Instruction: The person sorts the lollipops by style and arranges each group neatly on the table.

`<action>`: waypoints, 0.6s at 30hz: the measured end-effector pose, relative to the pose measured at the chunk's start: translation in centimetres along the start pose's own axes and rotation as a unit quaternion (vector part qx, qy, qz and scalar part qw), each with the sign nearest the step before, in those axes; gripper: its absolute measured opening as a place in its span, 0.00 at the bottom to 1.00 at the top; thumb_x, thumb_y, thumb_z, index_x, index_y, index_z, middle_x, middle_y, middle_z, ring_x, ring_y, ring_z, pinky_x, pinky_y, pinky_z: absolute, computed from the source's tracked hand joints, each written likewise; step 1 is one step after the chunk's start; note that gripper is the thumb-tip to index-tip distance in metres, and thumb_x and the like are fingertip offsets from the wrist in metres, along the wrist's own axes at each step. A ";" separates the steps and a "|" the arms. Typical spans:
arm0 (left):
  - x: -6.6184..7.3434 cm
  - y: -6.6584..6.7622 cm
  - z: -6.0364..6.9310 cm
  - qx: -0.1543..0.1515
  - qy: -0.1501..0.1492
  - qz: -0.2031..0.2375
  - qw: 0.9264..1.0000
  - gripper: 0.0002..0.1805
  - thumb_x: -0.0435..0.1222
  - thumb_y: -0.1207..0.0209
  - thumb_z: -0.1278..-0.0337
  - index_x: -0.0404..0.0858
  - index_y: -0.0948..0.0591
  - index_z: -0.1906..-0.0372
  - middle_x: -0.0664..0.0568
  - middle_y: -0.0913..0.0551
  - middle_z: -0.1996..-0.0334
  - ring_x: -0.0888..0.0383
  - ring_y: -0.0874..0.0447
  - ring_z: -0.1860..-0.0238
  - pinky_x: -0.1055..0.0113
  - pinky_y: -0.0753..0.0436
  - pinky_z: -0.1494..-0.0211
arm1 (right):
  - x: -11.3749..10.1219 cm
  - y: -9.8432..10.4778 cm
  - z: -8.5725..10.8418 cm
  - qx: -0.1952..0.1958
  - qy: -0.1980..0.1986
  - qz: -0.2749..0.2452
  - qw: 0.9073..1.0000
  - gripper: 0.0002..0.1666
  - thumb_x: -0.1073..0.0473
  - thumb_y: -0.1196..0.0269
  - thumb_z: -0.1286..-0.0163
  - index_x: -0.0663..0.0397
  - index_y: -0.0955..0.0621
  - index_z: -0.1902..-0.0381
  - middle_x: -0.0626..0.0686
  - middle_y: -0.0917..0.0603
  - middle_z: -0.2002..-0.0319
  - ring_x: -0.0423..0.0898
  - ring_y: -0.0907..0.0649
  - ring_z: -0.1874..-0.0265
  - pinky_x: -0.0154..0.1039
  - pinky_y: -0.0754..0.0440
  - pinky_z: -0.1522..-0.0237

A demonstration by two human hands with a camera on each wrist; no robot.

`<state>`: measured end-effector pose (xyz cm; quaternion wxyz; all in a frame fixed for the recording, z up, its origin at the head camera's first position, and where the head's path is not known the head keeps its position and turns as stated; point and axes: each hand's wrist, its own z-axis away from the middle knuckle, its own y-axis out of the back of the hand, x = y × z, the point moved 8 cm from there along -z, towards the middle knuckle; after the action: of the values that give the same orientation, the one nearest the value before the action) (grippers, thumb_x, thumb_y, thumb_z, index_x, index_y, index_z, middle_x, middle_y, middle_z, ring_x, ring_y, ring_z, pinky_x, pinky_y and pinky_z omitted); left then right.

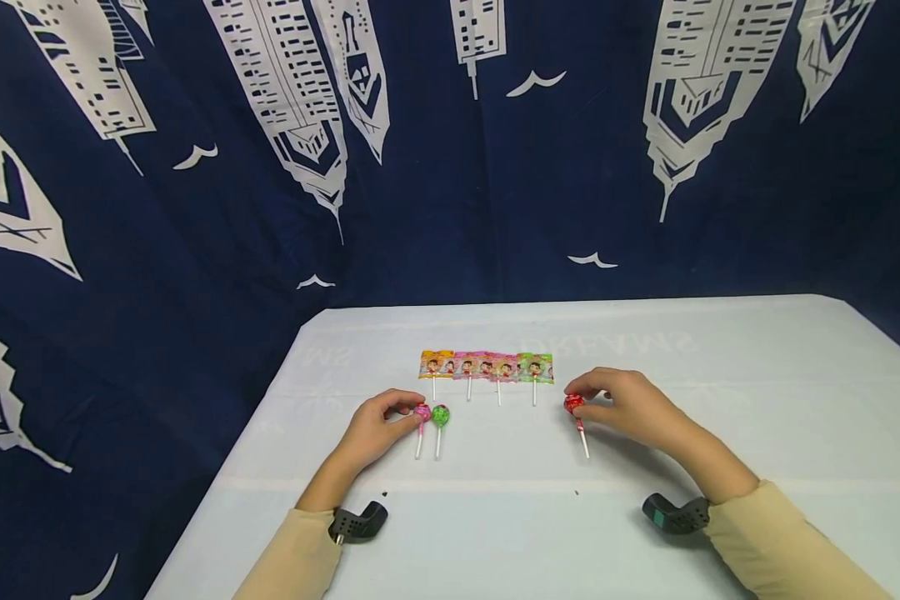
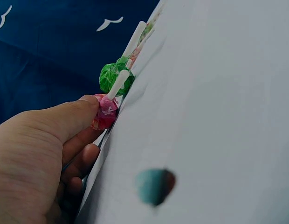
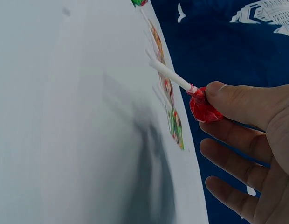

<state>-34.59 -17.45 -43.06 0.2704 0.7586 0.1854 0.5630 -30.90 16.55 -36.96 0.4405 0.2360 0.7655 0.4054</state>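
Observation:
My left hand (image 1: 378,427) pinches the wrapped head of a pink lollipop (image 1: 422,413) between thumb and fingers, its white stick pointing toward me. Just right of it lies a green lollipop (image 1: 440,416), which the left hand does not hold; in the left wrist view the green lollipop (image 2: 112,78) is beyond the pink lollipop (image 2: 105,112). On the right, my right hand (image 1: 637,406) grips a red lollipop (image 1: 573,403) by its head. In the right wrist view the red lollipop (image 3: 203,106) appears raised off the table, its shadow below.
Behind the hands, a row of flat-wrapped lollipops (image 1: 486,367) in orange, pink and green lies on the white table (image 1: 495,533). A dark blue curtain (image 1: 450,208) with white building prints hangs beyond the far edge. Small dark specks (image 1: 384,493) dot the tabletop.

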 end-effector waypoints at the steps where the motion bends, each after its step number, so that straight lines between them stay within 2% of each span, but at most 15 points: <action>1: 0.0 0.0 0.0 0.000 -0.002 -0.001 1.000 0.13 0.37 0.30 0.44 0.49 0.13 0.53 0.59 0.12 0.58 0.61 0.18 0.56 0.64 0.24 0.47 | -0.3 -0.1 -0.2 0.001 0.004 -0.002 1.000 0.15 0.60 0.27 0.40 0.50 0.13 0.54 0.42 0.13 0.60 0.44 0.15 0.58 0.52 0.17 0.51; 7: 0.0 0.0 0.0 -0.001 -0.008 -0.004 1.000 0.13 0.37 0.31 0.44 0.48 0.13 0.53 0.59 0.12 0.58 0.61 0.18 0.56 0.64 0.24 0.47 | -1.5 -0.7 -1.4 0.000 0.004 -0.021 1.000 0.15 0.61 0.28 0.39 0.52 0.14 0.53 0.43 0.12 0.59 0.46 0.15 0.57 0.52 0.17 0.51; 13: 0.1 0.2 0.2 0.000 0.000 0.003 1.000 0.13 0.37 0.31 0.43 0.48 0.13 0.52 0.59 0.12 0.58 0.61 0.18 0.56 0.62 0.24 0.46 | -3.1 -1.9 -2.8 -0.003 0.010 -0.045 0.999 0.14 0.62 0.29 0.39 0.53 0.13 0.54 0.47 0.12 0.59 0.48 0.14 0.59 0.53 0.16 0.52; 18: 0.0 0.1 0.1 0.001 0.002 0.005 1.000 0.12 0.37 0.32 0.42 0.48 0.13 0.52 0.58 0.13 0.61 0.62 0.20 0.58 0.62 0.24 0.46 | -4.3 -3.5 -3.8 -0.012 0.011 -0.061 0.998 0.13 0.62 0.29 0.39 0.54 0.13 0.55 0.48 0.11 0.59 0.44 0.14 0.61 0.48 0.16 0.54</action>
<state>-34.45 -17.51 -43.03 0.2666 0.7588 0.1821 0.5657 -32.04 9.94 -36.66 0.4586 0.1791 0.7784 0.3896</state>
